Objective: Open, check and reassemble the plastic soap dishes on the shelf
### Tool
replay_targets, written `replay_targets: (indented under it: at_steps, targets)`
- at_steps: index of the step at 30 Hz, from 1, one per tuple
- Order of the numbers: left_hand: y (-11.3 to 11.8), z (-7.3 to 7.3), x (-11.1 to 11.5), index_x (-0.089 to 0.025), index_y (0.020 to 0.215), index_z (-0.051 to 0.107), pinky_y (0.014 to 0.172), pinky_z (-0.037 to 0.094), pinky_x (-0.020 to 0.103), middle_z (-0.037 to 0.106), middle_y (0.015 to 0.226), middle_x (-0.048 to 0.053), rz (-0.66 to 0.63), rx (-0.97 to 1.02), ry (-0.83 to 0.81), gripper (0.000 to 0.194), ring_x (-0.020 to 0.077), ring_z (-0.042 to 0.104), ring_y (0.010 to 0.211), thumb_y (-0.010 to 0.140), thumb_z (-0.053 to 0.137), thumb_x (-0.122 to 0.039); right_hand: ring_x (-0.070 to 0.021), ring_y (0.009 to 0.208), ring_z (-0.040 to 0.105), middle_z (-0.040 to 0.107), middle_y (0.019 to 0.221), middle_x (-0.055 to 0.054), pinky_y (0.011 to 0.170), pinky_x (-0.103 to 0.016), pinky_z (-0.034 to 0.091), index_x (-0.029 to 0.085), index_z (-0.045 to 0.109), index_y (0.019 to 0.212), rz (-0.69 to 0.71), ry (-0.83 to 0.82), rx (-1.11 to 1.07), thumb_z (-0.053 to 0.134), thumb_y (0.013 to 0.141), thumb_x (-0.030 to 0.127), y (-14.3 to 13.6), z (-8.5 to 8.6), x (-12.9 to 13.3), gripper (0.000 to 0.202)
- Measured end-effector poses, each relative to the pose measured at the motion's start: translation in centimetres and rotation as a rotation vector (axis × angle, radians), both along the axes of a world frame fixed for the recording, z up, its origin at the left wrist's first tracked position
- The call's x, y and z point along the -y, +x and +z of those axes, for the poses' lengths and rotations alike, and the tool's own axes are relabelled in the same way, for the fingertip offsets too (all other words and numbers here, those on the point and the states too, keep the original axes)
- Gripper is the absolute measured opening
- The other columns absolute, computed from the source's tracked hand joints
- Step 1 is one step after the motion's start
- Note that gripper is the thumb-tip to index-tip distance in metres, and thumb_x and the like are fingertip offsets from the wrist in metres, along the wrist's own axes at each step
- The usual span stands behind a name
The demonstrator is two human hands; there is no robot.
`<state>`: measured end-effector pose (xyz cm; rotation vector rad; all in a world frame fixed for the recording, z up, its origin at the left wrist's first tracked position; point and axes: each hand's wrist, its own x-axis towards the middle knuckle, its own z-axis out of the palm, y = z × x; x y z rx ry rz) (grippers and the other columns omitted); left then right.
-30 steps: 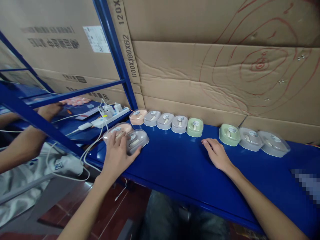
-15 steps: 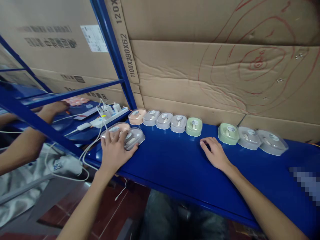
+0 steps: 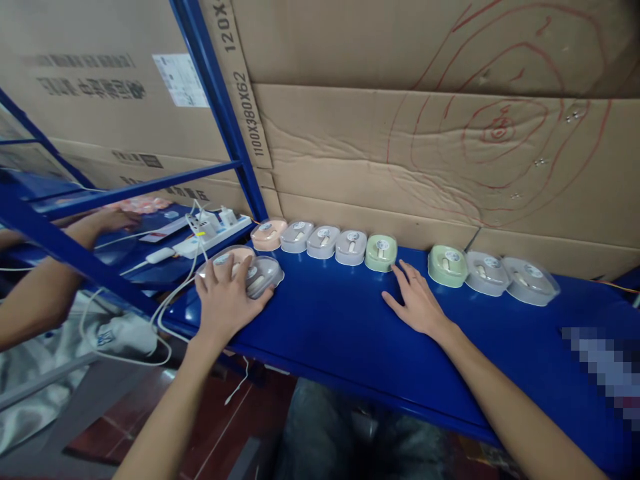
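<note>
My left hand [image 3: 224,300] lies with spread fingers over two small clear-lidded cases at the left of the blue table, partly hiding them. One is a peach case [image 3: 241,252], the other a grey case [image 3: 270,269]. My right hand [image 3: 417,301] is open above the table, its fingers apart. Its fingertips are close to a green case [image 3: 381,253]; whether they touch is unclear. That case ends a row with a peach case [image 3: 269,235] and three grey-lilac cases [image 3: 323,241]. Rightward stand another green case [image 3: 447,267] and two grey cases [image 3: 487,273].
A cardboard wall [image 3: 330,153] backs the blue table [image 3: 330,320]. At left are a blue metal frame [image 3: 135,190], a power strip [image 3: 215,237] with white cables, and another person's arm [image 3: 50,293]. A pixelated patch covers the right side.
My right hand has moved left toward the green case and its fingers have spread. My left hand stays over the two cases. The whole view has shifted slightly.
</note>
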<state>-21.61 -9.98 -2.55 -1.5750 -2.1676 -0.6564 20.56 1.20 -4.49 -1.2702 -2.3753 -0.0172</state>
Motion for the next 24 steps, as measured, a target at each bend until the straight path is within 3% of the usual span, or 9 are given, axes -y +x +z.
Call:
replay_targets:
  at_steps: [8,14,20,24]
  targets:
    - [-0.6,0.4,-0.2,-0.026,0.158,0.061,0.123,0.026,0.081,0.056,0.165,0.022,-0.039,0.029,-0.032,0.075,0.0590,0.036,0.157,0.092,0.064,-0.064,-0.0452,0.169,0.031,0.035,0.180,-0.027,0.131,-0.069,0.036,0.013,0.037,0.173,-0.013,-0.064,-0.021,0.038,0.112,0.067,0.1,-0.6,-0.3,0.080]
    - [0.3,0.7,-0.3,-0.023,0.155,0.063,0.123,0.027,0.081,0.056,0.163,0.023,-0.018,0.037,-0.022,0.076,0.0588,0.033,0.157,0.094,0.061,-0.068,-0.0457,0.170,0.028,0.029,0.182,-0.029,0.133,-0.067,0.035,0.010,0.032,0.175,-0.038,-0.091,0.012,0.034,0.113,0.068,-0.2,-0.3,0.1,0.085]
    - [1.0,0.8,-0.7,-0.023,0.152,0.065,0.121,0.027,0.082,0.059,0.159,0.024,-0.021,0.041,0.006,0.071,0.0588,0.037,0.154,0.095,0.062,-0.065,-0.0497,0.167,0.033,0.018,0.184,-0.031,0.131,-0.066,0.037,0.008,0.022,0.178,-0.075,-0.112,0.046,0.038,0.111,0.067,-0.4,0.0,0.1,0.090]
    - [1.1,0.8,-0.9,-0.023,0.148,0.066,0.119,0.029,0.081,0.062,0.156,0.022,-0.047,0.041,0.043,0.067,0.0589,0.040,0.151,0.095,0.065,-0.063,-0.0523,0.164,0.038,0.018,0.183,-0.034,0.127,-0.071,0.038,0.010,0.014,0.179,-0.103,-0.135,0.067,0.042,0.110,0.068,-0.6,0.1,-0.2,0.095]
